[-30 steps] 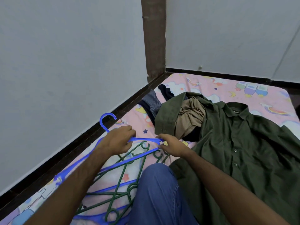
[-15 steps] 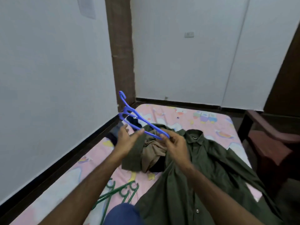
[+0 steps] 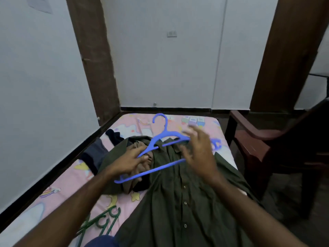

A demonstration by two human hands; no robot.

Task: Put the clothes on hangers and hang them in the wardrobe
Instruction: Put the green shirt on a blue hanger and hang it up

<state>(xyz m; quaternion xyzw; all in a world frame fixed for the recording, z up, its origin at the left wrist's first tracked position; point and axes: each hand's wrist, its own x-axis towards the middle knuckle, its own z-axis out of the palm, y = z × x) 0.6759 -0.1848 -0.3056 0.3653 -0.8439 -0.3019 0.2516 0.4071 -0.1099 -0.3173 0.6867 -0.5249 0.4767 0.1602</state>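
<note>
From the head camera, a thin blue plastic clothes hanger (image 3: 165, 138) is held in the air above a dark olive-green button-up shirt (image 3: 179, 193) that lies spread, front up and buttoned, on a bed with a pink cartoon-print sheet (image 3: 58, 186). The left hand (image 3: 131, 162) pinches the hanger's left shoulder arm between thumb and fingers. The right hand (image 3: 197, 150) is at the hanger's right end with fingers spread and motion-blurred; whether it grips the bar I cannot tell. A crumpled tan garment (image 3: 140, 164) sits partly under the shirt's left side, and several green plastic hangers (image 3: 101, 223) lie near the bed's near edge.

The hanger looks light and stiff, best held by its neck or shoulders. The shirt looks soft and limp; I would lift it at the collar and feed each hanger arm in there.
</note>
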